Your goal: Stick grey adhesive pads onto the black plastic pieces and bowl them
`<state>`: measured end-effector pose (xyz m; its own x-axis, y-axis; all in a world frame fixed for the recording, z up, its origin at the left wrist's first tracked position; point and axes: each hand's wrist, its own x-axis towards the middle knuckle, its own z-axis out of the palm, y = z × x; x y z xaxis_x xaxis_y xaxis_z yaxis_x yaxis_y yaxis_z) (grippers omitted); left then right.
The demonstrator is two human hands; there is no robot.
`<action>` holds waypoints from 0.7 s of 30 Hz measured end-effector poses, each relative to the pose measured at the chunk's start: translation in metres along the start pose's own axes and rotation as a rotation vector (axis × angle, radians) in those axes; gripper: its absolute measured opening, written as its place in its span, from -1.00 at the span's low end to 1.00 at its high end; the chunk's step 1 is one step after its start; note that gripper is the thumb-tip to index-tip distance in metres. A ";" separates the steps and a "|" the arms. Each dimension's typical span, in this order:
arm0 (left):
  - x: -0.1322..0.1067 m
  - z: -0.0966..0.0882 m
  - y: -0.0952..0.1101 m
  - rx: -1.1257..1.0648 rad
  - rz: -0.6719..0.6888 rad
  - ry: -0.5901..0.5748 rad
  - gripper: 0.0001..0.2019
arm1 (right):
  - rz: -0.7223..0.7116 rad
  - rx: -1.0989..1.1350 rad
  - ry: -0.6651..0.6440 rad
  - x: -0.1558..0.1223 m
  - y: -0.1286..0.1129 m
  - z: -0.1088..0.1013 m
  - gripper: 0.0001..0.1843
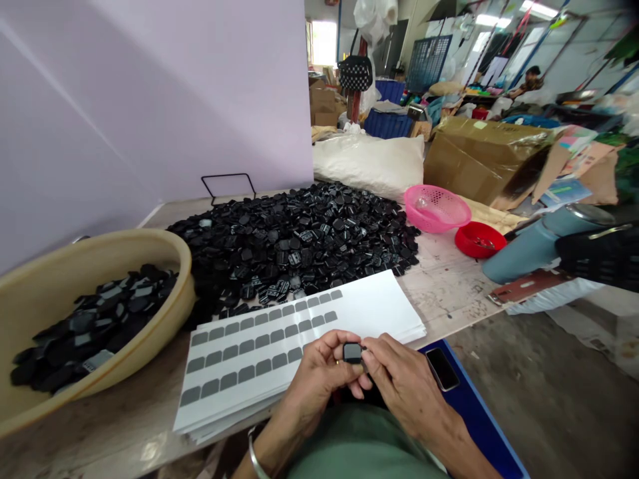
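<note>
My left hand [324, 369] is closed around a small black plastic piece [352, 352] with a grey face, held just past the front edge of the table. The fingers of my right hand [397, 369] are pinched at the piece's right edge. Below and to the left of the hands lies a stack of white sheets [372, 303] bearing rows of grey stickers [244, 378]. Behind the sheets spreads a large heap of black plastic pieces [299, 233]. At the left, a cream basin [182, 266] contains more black pieces, some with grey faces.
At the table's right side stand a pink basket [436, 209], a red bowl [479, 239] and a blue-grey bottle [529, 249]. A phone [442, 369] lies on a blue surface [479, 412] by my right arm. A lilac wall [150, 86] borders the back left.
</note>
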<state>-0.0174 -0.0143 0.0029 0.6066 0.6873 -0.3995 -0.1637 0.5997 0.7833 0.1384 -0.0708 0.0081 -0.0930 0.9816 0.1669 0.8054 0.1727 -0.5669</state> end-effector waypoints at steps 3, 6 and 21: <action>-0.001 0.001 0.000 -0.015 -0.005 0.013 -0.65 | -0.001 -0.003 0.017 -0.001 -0.001 0.002 -0.72; -0.002 0.001 -0.001 -0.047 0.000 0.014 -0.64 | -0.012 -0.009 0.062 -0.002 -0.001 0.005 -0.73; -0.003 -0.004 -0.005 0.043 0.075 -0.008 -0.64 | -0.052 -0.098 0.058 -0.003 -0.006 0.007 -0.73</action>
<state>-0.0214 -0.0177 -0.0018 0.5999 0.7263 -0.3356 -0.1756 0.5287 0.8304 0.1297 -0.0742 0.0054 -0.1048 0.9646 0.2421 0.8542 0.2119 -0.4749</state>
